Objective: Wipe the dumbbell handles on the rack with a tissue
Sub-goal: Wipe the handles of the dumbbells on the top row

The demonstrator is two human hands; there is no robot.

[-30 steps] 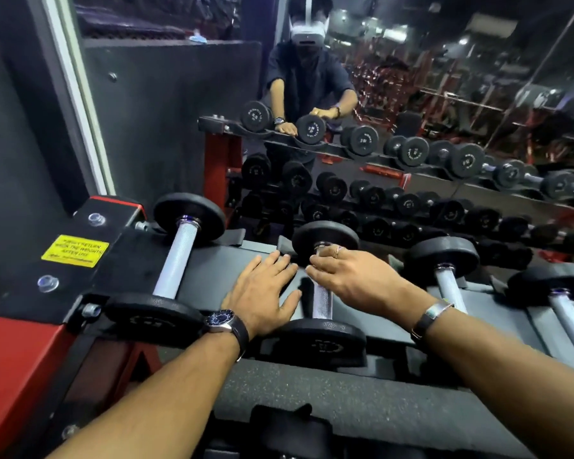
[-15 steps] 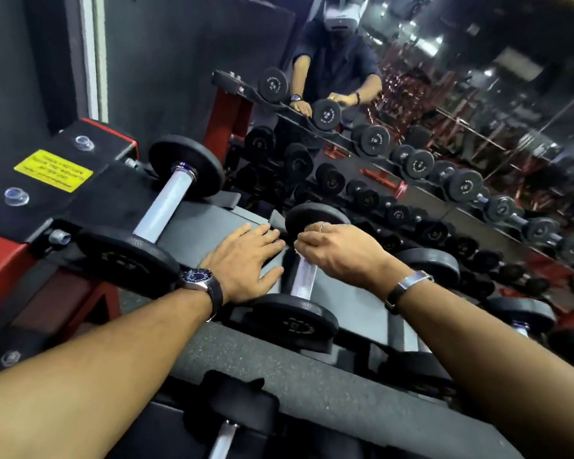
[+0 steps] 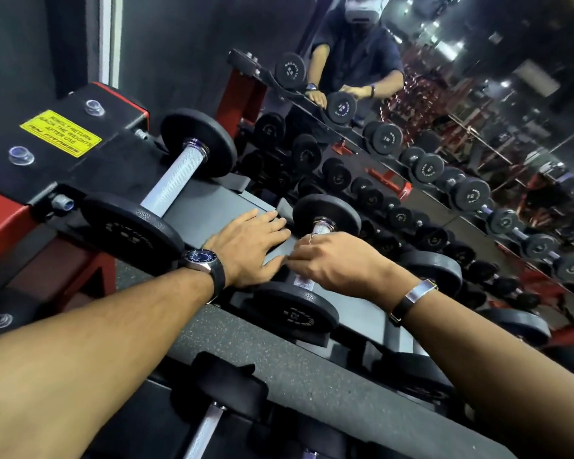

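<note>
1. The mirror (image 3: 478, 94) fills the wall behind, reflecting the person and rows of black dumbbells.
2. The rack (image 3: 90, 167), black with red end posts, runs from left to lower right; its sloped top shelf carries the dumbbells in a row.
3. The left forearm and the right forearm reach in from the bottom edge, both towards the second dumbbell.
4. The first dumbbell (image 3: 176, 180) lies at the left end of the shelf, its silver handle bare, untouched by either hand.
5. The second dumbbell (image 3: 299, 309) lies just right of it, one black head near, the other far, by the mirror.
6. The left hand (image 3: 249, 246) rests flat on the grey shelf between the two dumbbells, palm down, fingers straight and together, holding nothing.
7. The right hand (image 3: 338, 263) sits over the second dumbbell's handle (image 3: 320, 228), fingers curled down around it; only short bits of knurled metal show above and below the hand.
8. The tissue cannot be made out; whether it lies under the right hand I cannot tell.
9. A yellow sticker (image 3: 60, 133) sits on the rack's black end plate.
10. A watch (image 3: 203, 260) is on the left wrist.
11. A band (image 3: 411, 298) with a metal plate is on the right wrist.
12. A ring (image 3: 311, 238) shows on a right finger.
</note>
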